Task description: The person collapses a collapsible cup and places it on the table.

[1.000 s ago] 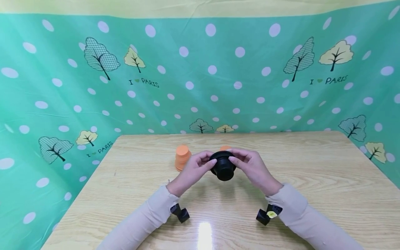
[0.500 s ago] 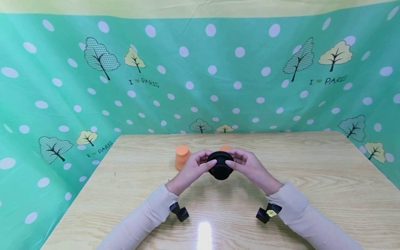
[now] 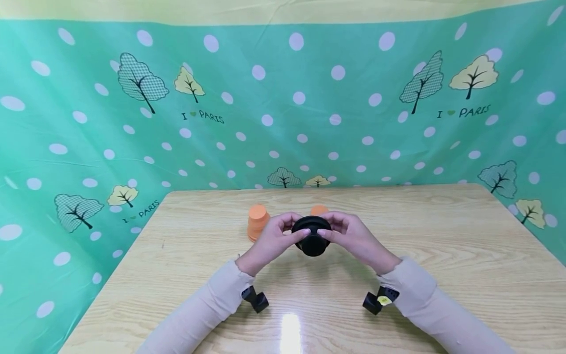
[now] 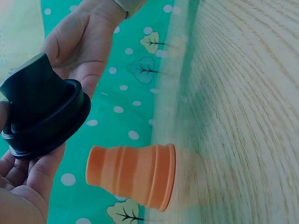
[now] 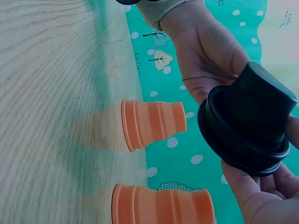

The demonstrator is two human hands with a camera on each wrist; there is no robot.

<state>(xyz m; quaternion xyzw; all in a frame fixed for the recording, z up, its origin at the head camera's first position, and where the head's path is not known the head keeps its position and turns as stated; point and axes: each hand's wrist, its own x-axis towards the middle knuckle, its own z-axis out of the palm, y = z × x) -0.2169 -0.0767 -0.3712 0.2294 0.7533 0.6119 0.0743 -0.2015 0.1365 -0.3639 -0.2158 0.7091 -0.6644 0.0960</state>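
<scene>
A black collapsible cup (image 3: 313,247) is held above the table between both hands, its narrow end tilted toward me and its wide rim away. Its lower rings are partly folded into the rim, as the right wrist view of the cup (image 5: 254,107) shows. My left hand (image 3: 275,239) grips the left side, thumb on the near face and fingers behind the rim. On the opposite side my right hand (image 3: 356,240) grips it in the same way. Both thumbs press close together near the narrow part.
Behind my left hand an orange stepped cup (image 3: 258,223) stands upside down on the wooden table (image 3: 199,285). A second orange cup (image 3: 319,210) is mostly hidden behind the black one. A green dotted curtain (image 3: 247,98) hangs past the table's far edge.
The black cup has shifted slightly left and its tilt has changed a little. Both thumbs have moved inward over its near face. The orange cups stay where they were.
</scene>
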